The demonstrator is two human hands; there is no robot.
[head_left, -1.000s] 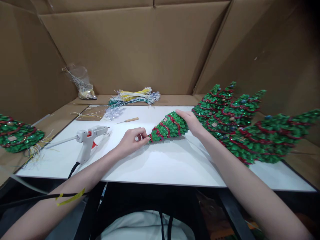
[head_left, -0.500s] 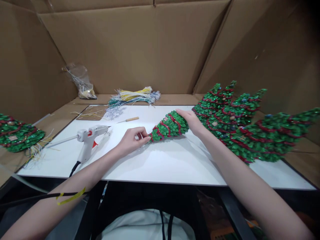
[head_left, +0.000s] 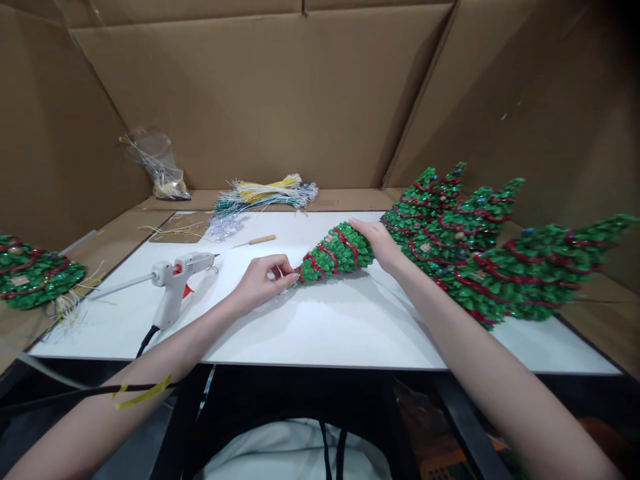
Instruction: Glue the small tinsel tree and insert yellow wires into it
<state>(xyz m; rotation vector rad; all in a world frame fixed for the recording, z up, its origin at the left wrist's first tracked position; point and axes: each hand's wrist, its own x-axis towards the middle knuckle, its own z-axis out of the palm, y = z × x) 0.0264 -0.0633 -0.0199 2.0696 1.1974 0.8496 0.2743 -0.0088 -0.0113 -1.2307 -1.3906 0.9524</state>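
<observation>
A small green Christmas tree (head_left: 333,253) with red garland lies on its side on the white board, its tip towards the left. My left hand (head_left: 267,279) pinches at that tip with thumb and forefinger. Around the wide base at the other end is my right hand (head_left: 376,241), thumb on top and its other fingers mostly hidden behind the tree. Whether something small sits between the left fingertips and the tip is too fine to make out.
Several more Christmas trees (head_left: 450,240) crowd the right side; another tree (head_left: 37,270) lies far left. A white glue gun (head_left: 173,287) rests left of my hands. Behind are an awl (head_left: 263,239), wire bundles (head_left: 270,193) and a plastic bag (head_left: 163,167). Cardboard walls (head_left: 260,100) enclose the board (head_left: 310,333).
Both hands keep their hold on the tree with hardly any movement. The whole view has shifted slightly.
</observation>
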